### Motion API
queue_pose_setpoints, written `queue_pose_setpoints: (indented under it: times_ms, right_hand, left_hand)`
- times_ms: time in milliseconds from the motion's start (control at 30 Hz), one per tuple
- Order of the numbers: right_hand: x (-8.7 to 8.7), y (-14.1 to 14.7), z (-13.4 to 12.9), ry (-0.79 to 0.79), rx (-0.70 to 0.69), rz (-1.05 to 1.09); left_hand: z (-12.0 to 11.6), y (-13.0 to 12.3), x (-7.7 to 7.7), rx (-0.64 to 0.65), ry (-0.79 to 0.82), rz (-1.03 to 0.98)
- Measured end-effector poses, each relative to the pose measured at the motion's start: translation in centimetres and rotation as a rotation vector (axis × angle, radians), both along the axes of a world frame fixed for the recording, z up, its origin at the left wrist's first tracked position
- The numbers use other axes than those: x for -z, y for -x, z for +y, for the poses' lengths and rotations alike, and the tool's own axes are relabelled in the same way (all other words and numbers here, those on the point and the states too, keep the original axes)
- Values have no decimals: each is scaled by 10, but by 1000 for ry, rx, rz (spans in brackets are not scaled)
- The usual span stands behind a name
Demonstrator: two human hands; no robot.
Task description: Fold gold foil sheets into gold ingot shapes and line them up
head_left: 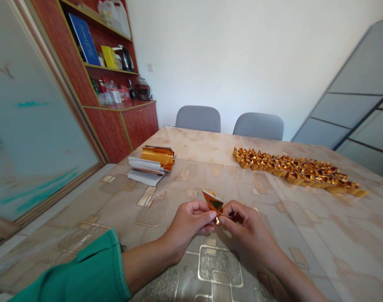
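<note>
A small piece of folded gold foil paper [213, 201] is held between both hands above the patterned tablecloth [185, 184]. One pointed flap with a pale edge stands up from it. My left hand [193, 218] pinches its lower left side between thumb and fingers. On the right side, my right hand [241, 220] grips the same piece with thumb and curled fingers. The fingertips partly hide its lower part.
Stacked gold and white paper sheets [156, 159] lie at the table's left. Many folded gold pieces [292, 170] sit in rows at the right. Two grey chairs [197, 118] stand behind the far edge; a red cabinet [141, 126] is at the back left.
</note>
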State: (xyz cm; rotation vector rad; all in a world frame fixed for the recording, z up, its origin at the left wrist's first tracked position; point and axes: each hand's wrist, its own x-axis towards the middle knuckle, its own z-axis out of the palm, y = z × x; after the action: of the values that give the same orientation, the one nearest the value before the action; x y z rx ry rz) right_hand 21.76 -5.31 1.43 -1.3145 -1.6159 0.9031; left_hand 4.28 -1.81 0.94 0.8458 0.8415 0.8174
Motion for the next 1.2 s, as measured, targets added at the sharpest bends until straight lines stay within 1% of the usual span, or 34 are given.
queue_pose_setpoints:
  times_ms: [133, 200, 333, 433, 533, 600, 733, 833, 967, 1100, 1200]
  right_hand:
    - [-2, 2, -1, 8, 33, -40]
    - [0, 2, -1, 7, 21, -13]
    - [4, 2, 1, 9, -21, 108]
    - [7, 4, 2, 18, -34, 249]
    - [6, 6, 1, 101, -36, 432]
    - [5, 8, 0, 159, -38, 488]
    - [0, 12, -1, 212, -19, 467]
    - [-2, 16, -2, 239, 12, 436]
    - [0, 19, -2, 230, 68, 483]
    - [1, 20, -2, 214, 48, 478]
    - [-1, 19, -2, 138, 50, 489]
  left_hand:
    - [-1, -2, -1, 13, -3, 20]
    - [-1, -2, -2, 23, 2, 22]
    - [0, -1, -4, 30, 38, 17]
    - [1, -1, -6, -30, 57, -7]
    - [3, -2, -8, -96, 42, -47]
    - [2, -1, -7, -91, 15, -74]
    - [0, 0, -3, -43, -48, -116]
    - [-1, 0, -1, -52, -114, -118]
    - [-1, -1, -2, -64, -170, -70]
    - [0, -1, -3, -63, -125, -96]
    - [3, -1, -4, -25, -60, -168]
